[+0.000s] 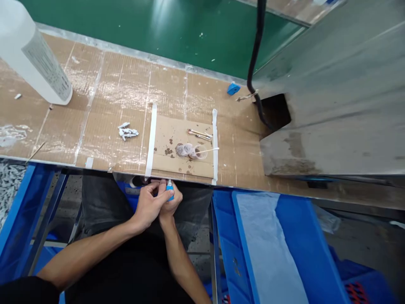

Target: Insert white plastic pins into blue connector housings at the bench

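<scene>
My left hand [149, 207] and my right hand [171, 203] are close together just below the table's front edge, over my lap. A small blue piece with a whitish tip [170, 192], perhaps a little bottle, shows between the fingers of my right hand. The thumb of my left hand reaches across to it, and its other fingers are bent together; whatever they pinch is hidden. Just beyond my hands, a cardboard pad [167, 126] is held by white tape strips. Clear, smudged blobs [186, 150] lie on it, with a thin stick [207, 150] across one and several dark-tipped cotton swabs [200, 134] behind.
A large white bottle [47, 63] stands at the left, and small grey-white parts [128, 132] lie in a pile nearer. A blue block [233, 88] sits near a black cable [255, 55] beside a metal housing [335, 101]. Blue crates [294, 236] flank my legs.
</scene>
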The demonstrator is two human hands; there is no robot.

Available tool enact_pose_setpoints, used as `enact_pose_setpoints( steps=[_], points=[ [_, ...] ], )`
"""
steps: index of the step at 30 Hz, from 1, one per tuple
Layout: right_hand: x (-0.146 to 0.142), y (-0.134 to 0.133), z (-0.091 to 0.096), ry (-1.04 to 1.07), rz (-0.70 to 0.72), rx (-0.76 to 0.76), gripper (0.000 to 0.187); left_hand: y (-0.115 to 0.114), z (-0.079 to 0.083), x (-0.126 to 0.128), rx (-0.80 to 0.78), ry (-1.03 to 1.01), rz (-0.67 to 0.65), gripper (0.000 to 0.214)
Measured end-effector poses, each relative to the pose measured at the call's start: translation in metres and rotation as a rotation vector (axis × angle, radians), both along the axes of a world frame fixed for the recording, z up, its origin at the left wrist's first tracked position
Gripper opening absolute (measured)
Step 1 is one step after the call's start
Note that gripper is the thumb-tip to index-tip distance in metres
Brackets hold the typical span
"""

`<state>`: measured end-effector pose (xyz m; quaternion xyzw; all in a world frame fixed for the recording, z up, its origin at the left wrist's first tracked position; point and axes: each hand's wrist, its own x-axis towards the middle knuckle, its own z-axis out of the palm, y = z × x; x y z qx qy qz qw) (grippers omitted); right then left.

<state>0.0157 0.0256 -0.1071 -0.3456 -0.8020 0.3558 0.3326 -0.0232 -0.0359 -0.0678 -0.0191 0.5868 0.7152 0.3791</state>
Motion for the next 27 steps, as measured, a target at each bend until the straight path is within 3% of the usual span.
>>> enact_pose_setpoints(
  steps=[9,17,27],
  points=[
    [0.005,0.002,-0.004,-0.042,0.022,-0.102,0.035,0.002,-0.011,0.007,0.076,-0.037,0.038,0.027],
    [0.004,0.010,-0.025,-0.051,-0.044,-0.061,0.041,0.013,-0.028,0.004,0.071,-0.056,0.034,0.032],
    [0.008,0.011,-0.032,-0.015,0.031,0.027,0.054,0.011,-0.024,0.003,-0.013,-0.051,0.053,0.032]
  ],
)
